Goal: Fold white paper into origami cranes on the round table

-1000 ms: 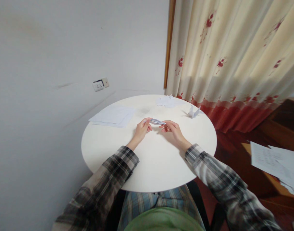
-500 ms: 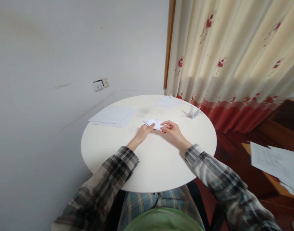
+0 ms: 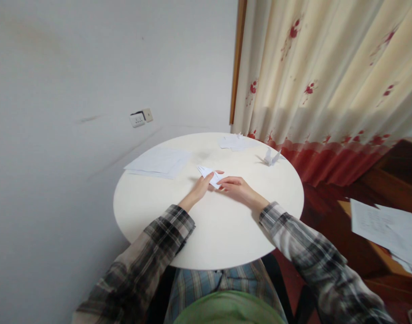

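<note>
A small folded white paper piece (image 3: 208, 173) lies on the round white table (image 3: 209, 234) near its middle. My left hand (image 3: 201, 186) rests on the paper's near left side with the fingers stretched flat on it. My right hand (image 3: 235, 186) lies on the table just right of the paper, fingers extended and the fingertips pressing on the paper's near edge. Both sleeves are plaid.
A stack of white sheets (image 3: 158, 163) lies at the table's left rear. More folded paper pieces (image 3: 235, 142) sit at the far edge, and a finished paper crane (image 3: 270, 157) stands at the right rear. A flowered curtain (image 3: 327, 81) hangs behind. Loose papers (image 3: 384, 227) lie on a wooden surface at right.
The folded paper was held up between both hands' fingers a second ago; it now lies flat on the table. Both hands have flattened onto it, and the right hand has slid left.
</note>
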A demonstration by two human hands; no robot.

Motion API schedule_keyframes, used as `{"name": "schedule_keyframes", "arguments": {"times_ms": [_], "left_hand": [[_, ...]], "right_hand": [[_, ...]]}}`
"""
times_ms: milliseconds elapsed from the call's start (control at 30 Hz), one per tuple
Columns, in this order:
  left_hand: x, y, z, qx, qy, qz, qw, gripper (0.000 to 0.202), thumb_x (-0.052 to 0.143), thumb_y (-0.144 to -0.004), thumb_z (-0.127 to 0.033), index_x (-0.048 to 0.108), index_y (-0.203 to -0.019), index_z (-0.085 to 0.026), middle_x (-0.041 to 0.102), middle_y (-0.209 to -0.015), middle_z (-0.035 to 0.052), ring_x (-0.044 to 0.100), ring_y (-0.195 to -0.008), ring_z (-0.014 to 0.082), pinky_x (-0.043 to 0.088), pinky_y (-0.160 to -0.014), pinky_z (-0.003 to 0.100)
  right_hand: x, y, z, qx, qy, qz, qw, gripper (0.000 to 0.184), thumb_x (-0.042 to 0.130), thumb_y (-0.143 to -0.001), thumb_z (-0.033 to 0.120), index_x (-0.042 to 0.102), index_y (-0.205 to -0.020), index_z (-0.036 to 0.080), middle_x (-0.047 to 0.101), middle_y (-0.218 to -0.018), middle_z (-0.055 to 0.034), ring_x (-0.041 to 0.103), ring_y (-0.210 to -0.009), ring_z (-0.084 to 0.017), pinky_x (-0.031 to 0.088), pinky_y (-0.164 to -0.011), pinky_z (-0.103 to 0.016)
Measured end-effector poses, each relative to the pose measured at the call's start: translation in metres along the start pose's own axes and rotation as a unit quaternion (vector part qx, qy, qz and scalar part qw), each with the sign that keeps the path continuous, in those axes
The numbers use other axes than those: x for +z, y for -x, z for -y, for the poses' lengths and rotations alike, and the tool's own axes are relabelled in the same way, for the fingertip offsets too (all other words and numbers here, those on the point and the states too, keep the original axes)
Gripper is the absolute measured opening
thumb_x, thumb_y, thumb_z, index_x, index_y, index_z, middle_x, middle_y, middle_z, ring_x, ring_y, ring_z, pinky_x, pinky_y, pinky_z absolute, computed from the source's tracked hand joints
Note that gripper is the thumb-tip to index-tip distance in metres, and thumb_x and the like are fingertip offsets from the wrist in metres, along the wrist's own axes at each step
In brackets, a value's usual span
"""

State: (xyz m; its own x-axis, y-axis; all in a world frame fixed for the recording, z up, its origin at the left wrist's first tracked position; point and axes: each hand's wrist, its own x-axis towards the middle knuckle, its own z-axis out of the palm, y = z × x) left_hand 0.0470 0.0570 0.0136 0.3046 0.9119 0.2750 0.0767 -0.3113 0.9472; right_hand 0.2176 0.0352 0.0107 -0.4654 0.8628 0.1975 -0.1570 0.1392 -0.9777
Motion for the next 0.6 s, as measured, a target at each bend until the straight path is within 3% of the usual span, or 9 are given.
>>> {"name": "schedule_keyframes", "arguments": {"times_ms": [200,400,600], "left_hand": [[-0.001,-0.001,-0.002,-0.031,0.055,0.041,0.997,0.05,0.044,-0.074,-0.046,0.059,-0.105,-0.01,0.065,-0.103,0.0115,0.058,-0.092,0.0238,0.043,-0.082,0.034],[-0.001,0.001,-0.011,-0.042,0.088,0.016,0.995,0.05,0.049,-0.074,-0.048,0.059,-0.107,-0.012,0.063,-0.106,0.0137,0.059,-0.093,0.0237,0.046,-0.078,0.032],[-0.003,0.0,-0.005,-0.048,0.047,0.031,0.997,0.057,0.046,-0.074,-0.055,0.056,-0.11,-0.011,0.065,-0.101,0.0141,0.063,-0.082,0.0217,0.048,-0.07,0.031]], "right_hand": [[0.0,0.001,0.001,-0.001,0.012,0.023,1.0,0.028,0.064,-0.069,0.036,0.068,-0.087,0.015,0.066,-0.084,-0.0063,0.058,-0.077,-0.014,0.042,-0.077,-0.03],[0.002,0.005,0.003,0.023,0.053,0.066,0.996,0.036,0.066,-0.065,0.037,0.067,-0.093,0.014,0.067,-0.086,-0.0063,0.059,-0.076,-0.014,0.043,-0.077,-0.03],[0.003,0.005,0.004,0.019,0.059,0.041,0.997,0.031,0.066,-0.065,0.035,0.069,-0.087,0.014,0.067,-0.082,-0.0062,0.059,-0.075,-0.015,0.043,-0.076,-0.03]]}}
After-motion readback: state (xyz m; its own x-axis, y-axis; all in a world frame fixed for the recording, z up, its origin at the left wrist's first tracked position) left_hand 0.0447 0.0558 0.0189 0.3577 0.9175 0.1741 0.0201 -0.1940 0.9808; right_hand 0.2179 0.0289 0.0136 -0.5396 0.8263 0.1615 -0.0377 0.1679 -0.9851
